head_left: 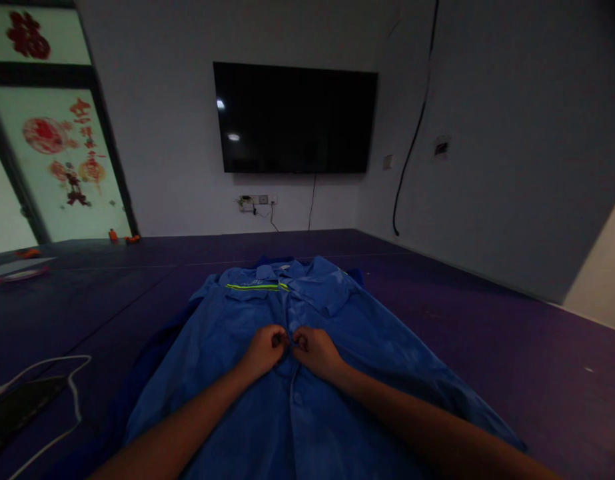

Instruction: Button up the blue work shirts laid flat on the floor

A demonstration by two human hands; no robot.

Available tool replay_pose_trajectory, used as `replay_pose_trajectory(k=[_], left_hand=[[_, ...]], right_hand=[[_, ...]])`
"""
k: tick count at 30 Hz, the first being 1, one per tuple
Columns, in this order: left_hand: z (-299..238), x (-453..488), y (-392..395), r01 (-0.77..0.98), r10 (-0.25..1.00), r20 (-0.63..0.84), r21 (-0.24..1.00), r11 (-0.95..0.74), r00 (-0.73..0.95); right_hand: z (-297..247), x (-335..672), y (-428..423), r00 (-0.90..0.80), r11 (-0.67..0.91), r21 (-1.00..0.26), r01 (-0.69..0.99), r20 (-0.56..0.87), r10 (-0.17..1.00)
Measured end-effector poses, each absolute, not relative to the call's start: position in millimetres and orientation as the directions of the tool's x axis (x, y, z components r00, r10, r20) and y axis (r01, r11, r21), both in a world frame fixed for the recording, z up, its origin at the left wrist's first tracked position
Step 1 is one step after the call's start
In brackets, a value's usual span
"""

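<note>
A blue jacket (237,333) with a yellow-green stripe across the chest lies spread out in front of me, its collar at the far end. My left hand (268,347) pinches the edge of the front opening from the left. From the right, my right hand (314,350) is closed on the same placket, the fingertips of both hands almost meeting. Whatever button sits between the fingers is hidden. Below the hands the front seam runs down toward me, with a button faintly visible beside it. Darker blue cloth shows under the jacket's left side.
The jacket lies on a dark purple surface (467,313). At the lower left are a dark phone-like slab (27,407) and a white cable (77,400). Small orange objects (131,239) sit near the glass door (62,167). A television (294,120) hangs on the far wall.
</note>
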State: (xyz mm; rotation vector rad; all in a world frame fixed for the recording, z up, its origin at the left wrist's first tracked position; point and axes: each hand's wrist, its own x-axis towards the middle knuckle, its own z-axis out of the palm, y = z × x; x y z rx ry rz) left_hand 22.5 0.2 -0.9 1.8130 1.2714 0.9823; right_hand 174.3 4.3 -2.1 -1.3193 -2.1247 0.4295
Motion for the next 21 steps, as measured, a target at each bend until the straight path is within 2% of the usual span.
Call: replay_pose_trajectory(k=[21], left_hand=[[-1.4,20.8,2.5,0.451,0.931,0.261,0.820,-0.354,0.256]], right_hand=[[-0.5,173.7,3.4,-0.324,0.463,-0.561,0.686,0.334,0.885]])
